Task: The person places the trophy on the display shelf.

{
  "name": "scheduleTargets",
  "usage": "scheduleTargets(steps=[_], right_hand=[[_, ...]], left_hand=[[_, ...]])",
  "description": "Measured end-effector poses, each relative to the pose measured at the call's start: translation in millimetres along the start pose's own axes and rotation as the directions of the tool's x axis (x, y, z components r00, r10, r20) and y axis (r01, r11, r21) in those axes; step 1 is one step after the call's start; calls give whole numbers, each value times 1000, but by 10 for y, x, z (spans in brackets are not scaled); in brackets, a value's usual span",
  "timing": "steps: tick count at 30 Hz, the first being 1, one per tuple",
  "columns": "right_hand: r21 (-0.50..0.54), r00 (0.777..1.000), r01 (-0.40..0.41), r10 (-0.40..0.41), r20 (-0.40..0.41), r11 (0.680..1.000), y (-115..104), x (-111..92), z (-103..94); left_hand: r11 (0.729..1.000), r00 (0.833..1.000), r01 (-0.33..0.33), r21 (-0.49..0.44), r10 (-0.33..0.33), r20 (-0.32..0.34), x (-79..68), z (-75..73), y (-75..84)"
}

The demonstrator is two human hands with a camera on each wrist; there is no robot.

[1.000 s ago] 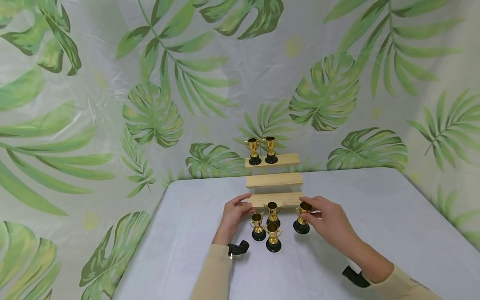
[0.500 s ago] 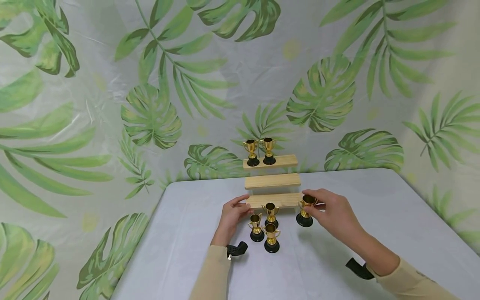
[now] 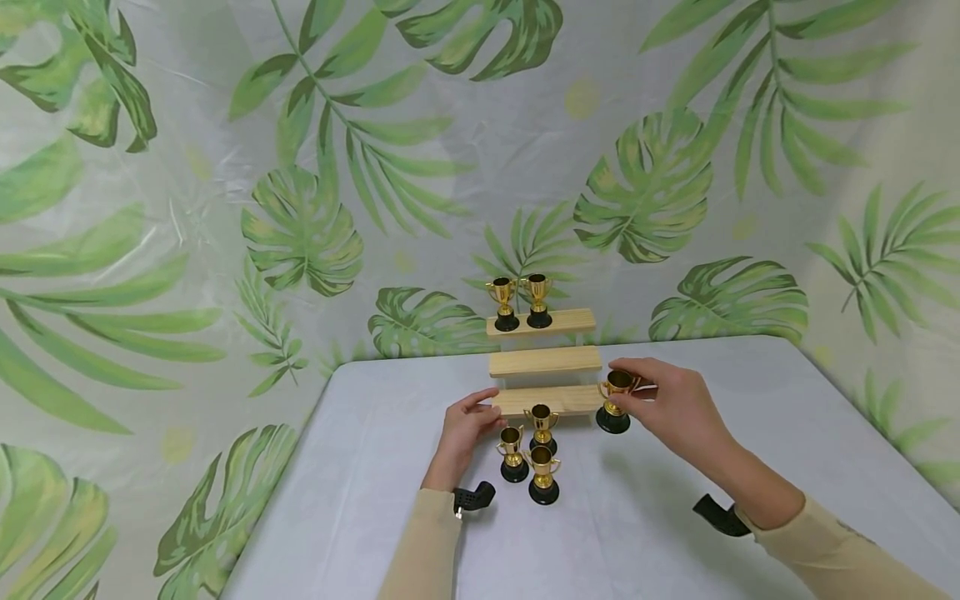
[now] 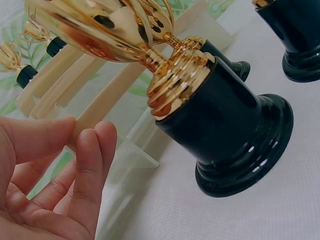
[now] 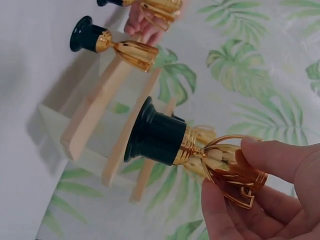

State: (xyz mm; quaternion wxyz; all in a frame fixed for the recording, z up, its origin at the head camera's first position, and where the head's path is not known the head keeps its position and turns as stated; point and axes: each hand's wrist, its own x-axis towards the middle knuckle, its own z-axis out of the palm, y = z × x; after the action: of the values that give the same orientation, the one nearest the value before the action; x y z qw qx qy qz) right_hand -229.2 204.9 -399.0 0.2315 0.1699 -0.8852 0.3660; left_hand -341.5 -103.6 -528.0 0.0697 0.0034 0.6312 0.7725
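In the head view my right hand holds a small gold trophy cup by its bowl and handles. The cup's black base hangs above the table, near the right end of the bottom board. My left hand pinches the left end of that bottom board, part of a three-step wooden display stand; the left wrist view shows the thumb and fingers on the board's tip. Three more trophy cups stand in front of the stand, one of them this near cup.
Two trophy cups, including this left one, stand on the top board, toward its left. The middle board lies below. A white cloth covers the table, and a leaf-patterned curtain hangs behind.
My right hand has lifted the trophy cup off the table, up and slightly to the right, beside the bottom board. The left hand keeps its grip on the board's end.
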Motion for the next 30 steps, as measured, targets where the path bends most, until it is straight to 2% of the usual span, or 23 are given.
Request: scheduleTargets(steps=[13,21,30], right_hand=[[10,999,-47,47,15,999,-57,179,-60],[8,999,-38,38,9,999,-64,287,-83],[-41,1000,-9,10,17,999,-43,441,-87]], left_hand=[[1000,1000,5,-2,-5,1,22,3,-3],[1000,1000,14,-9,-14,-4,35,-2,-12],[1000,1000,2,4,-2,10,22,-4,-15]])
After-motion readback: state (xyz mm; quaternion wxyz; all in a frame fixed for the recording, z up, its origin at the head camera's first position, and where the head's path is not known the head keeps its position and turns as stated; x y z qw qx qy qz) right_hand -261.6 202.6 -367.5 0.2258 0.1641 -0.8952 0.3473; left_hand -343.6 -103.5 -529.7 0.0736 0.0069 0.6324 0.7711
